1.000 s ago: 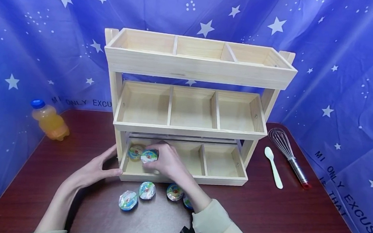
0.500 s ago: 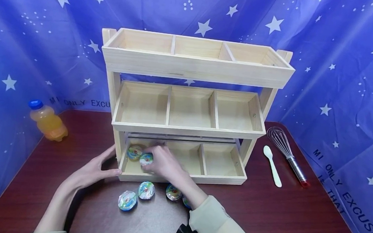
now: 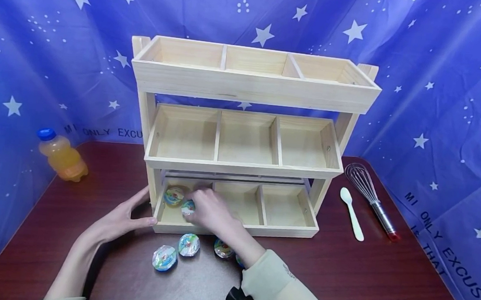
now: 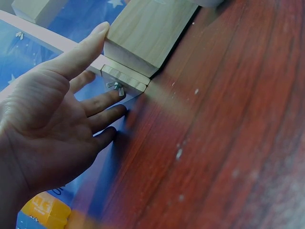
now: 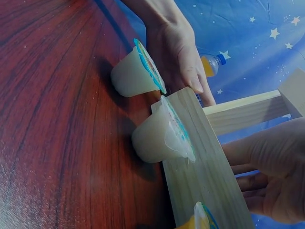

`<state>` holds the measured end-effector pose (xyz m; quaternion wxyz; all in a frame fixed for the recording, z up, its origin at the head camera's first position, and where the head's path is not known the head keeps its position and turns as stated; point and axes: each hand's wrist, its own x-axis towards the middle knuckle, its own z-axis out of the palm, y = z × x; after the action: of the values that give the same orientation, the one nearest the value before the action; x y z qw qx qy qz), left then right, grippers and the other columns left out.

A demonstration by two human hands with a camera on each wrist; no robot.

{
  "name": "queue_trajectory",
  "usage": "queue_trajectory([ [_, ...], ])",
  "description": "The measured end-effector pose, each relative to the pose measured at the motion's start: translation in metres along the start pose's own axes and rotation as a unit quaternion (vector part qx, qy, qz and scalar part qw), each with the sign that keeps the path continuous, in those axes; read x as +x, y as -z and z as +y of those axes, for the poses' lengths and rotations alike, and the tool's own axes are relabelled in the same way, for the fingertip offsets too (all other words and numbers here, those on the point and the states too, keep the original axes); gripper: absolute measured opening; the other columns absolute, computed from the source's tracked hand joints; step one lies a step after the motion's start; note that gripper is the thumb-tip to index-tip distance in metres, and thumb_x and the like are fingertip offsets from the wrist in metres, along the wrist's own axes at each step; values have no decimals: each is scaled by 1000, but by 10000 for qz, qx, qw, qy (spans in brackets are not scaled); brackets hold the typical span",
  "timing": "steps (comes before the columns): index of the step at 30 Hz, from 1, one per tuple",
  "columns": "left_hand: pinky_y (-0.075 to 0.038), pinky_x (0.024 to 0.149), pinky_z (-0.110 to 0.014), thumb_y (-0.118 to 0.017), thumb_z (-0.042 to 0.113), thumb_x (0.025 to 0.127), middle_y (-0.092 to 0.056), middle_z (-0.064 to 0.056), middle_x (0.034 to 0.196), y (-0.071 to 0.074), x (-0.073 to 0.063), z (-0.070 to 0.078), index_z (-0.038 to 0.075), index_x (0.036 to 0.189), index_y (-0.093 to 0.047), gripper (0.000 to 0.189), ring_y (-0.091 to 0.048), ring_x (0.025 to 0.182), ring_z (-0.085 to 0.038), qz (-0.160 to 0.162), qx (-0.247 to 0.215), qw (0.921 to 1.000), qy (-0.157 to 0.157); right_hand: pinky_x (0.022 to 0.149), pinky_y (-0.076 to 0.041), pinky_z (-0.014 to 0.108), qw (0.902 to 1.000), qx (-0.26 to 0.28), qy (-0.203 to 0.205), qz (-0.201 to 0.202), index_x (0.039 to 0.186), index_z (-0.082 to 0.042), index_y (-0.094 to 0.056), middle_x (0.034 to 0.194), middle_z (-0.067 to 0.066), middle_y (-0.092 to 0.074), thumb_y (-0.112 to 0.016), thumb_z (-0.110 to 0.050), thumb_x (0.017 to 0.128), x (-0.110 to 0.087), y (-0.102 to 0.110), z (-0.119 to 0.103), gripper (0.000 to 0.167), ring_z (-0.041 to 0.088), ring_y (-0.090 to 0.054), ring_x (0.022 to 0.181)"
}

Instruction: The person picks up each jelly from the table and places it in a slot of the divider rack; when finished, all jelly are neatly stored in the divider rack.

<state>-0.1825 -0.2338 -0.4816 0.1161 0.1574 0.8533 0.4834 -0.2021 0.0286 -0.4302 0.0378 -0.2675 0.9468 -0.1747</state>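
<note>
In the head view, my right hand (image 3: pixel 213 210) is low in the bottom tier's left compartment, thumb and fingers curled at the right side of a jelly cup (image 3: pixel 187 207), covering part of it. Another jelly cup (image 3: pixel 173 196) lies behind it to the left. My left hand (image 3: pixel 118 218) has its fingers extended along the left side of the wooden rack (image 3: pixel 243 170), thumb at the bottom tray's front corner. In the left wrist view, that thumb touches the wood edge, and the other fingers reach past a wing nut (image 4: pixel 116 86).
Two foil-lidded jelly cups (image 3: pixel 165 258) stand before the rack's left part. Another cup (image 3: pixel 223 248) and one mostly hidden sit by my right forearm. A juice bottle (image 3: pixel 63 156) stands left; a white spoon (image 3: pixel 352 215) and whisk (image 3: pixel 372 200) lie right. A starry curtain (image 3: pixel 254 11) hangs behind.
My right hand has lowered the jelly cup toward the compartment floor, and its fingers now cover more of the cup's right side. My left hand keeps its place at the rack's corner.
</note>
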Motion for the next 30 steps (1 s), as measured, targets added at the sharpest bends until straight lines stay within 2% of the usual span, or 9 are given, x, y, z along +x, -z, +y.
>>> queue_trajectory([
  [4,-19,118,-75,-77,25,92,-21,-26,169,1,0,2,15,167,-11,101,-18,155,-51,13,26,10000,-48,70,-53,19,9996,-247,144,48,107,-19,-79,99,-3,-78,-87,-22,80,1,-1,0,29,9,-67,79],
  [11,-19,119,-74,-78,24,91,-21,-26,170,1,0,3,14,167,-11,102,-17,156,-50,3,7,10000,-17,70,-53,20,9994,-279,188,16,107,-18,-79,98,-3,-78,-87,-23,80,0,1,0,28,10,-68,80],
  [24,-17,119,-74,-77,27,92,-20,-26,170,1,1,1,13,167,-11,100,-16,156,-50,8,100,9999,69,71,-53,18,9998,83,54,-162,118,-16,-76,105,0,-79,-88,-27,82,0,4,3,40,10,-69,79],
  [30,-17,120,-73,-77,27,92,-21,-24,170,0,1,0,13,167,-11,101,-17,157,-48,24,104,9999,72,76,-56,19,9990,432,-31,-119,119,-16,-76,110,0,-79,-88,-24,80,-3,4,4,41,10,-69,83],
])
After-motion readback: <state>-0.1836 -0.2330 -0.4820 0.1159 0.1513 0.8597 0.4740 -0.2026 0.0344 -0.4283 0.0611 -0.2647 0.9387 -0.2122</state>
